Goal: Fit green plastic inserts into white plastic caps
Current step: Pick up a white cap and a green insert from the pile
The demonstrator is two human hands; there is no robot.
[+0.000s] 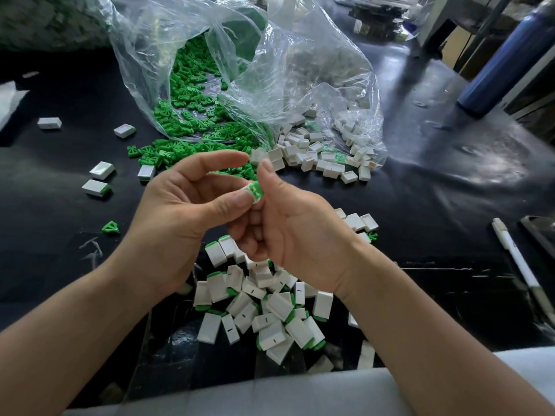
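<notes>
Left hand (180, 211) pinches white cap (250, 196) at thumb tip; right hand (300, 232) fingers curl under it, thumb raised beside green insert (257, 188) sitting in cap mouth, above assembled pile (264, 310) on black table (420, 190).

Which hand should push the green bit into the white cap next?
Probably the right. The right hand has its thumb just above the green insert, on the side where it sticks out of the white cap. The left hand is holding that cap, so it steadies it.
</notes>
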